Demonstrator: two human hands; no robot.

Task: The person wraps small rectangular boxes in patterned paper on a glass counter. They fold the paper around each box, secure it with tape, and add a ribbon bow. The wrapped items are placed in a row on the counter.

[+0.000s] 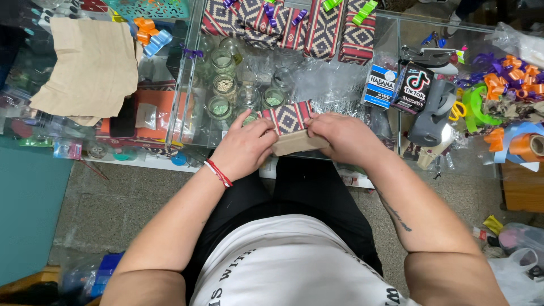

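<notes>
A small box [290,118], half covered in red, black and white patterned wrapping paper, rests on the near edge of a glass counter [340,85]; its brown underside faces me. My left hand [245,148] grips the box's left end, with a red string bracelet at the wrist. My right hand [340,136] clasps the right end, fingers pressed on the paper fold. Both hands touch the box at once.
Several boxes wrapped in the same paper with ribbon bows [317,25] stand at the back. Glass jars [224,85] show under the glass. A grey tape dispenser [433,113], small card packs [396,85], coloured ribbons [510,73] lie right; brown paper [90,62] left.
</notes>
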